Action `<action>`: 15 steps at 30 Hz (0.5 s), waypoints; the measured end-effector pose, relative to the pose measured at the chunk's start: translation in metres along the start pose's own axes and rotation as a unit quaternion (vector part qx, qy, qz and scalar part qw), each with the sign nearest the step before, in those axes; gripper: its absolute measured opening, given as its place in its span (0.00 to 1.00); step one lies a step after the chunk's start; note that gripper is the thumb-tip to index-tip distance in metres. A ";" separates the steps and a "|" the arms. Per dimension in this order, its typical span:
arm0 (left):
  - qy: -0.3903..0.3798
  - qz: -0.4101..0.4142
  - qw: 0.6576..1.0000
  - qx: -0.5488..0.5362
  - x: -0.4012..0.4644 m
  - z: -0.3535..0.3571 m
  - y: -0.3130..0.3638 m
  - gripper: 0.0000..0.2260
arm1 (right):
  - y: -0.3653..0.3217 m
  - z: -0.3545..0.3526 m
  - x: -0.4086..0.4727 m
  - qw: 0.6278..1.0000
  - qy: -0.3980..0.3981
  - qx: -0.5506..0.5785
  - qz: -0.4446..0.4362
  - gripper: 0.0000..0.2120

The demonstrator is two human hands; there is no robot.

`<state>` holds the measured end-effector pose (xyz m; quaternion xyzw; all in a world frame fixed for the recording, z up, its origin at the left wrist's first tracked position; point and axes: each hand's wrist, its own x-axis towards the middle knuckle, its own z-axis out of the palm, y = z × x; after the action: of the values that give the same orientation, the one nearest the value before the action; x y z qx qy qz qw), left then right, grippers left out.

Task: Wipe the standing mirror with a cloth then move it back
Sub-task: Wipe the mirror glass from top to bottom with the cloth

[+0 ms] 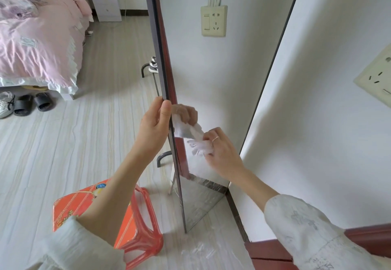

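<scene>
We steady the standing mirror [211, 79], upright by the right wall, with our left hand [155, 128] pinching its near-left edge. Our right hand [222, 151] holds the bunched cloth [200, 145] on the glass. Wipe in overlapping strokes, bracing throughout.

Stool [118, 212] left of mirror [211, 79]

The mirror [211, 79] top is cut off; its stand [164, 157] is mostly hidden.

Bare floor [101, 134] left; red stool [127, 212] beside mirror [211, 79]
</scene>
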<state>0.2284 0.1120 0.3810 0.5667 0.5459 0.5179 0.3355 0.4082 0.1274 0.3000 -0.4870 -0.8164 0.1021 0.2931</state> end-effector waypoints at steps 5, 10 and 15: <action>0.002 -0.042 0.999 -0.028 -0.004 -0.003 0.007 0.16 | -0.021 -0.054 0.032 0.952 0.116 0.219 0.182 0.13; 0.000 -0.053 0.998 -0.021 -0.005 -0.007 0.014 0.13 | -0.030 -0.087 0.046 0.910 0.143 0.321 0.219 0.18; -0.019 -0.046 0.998 -0.030 -0.005 -0.016 0.021 0.08 | -0.048 -0.102 0.058 0.921 0.194 0.289 0.173 0.11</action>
<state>0.2196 0.1002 0.4035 0.5400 0.5492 0.5074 0.3865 0.4108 0.1409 0.4259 -0.5252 -0.5814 0.2863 0.5515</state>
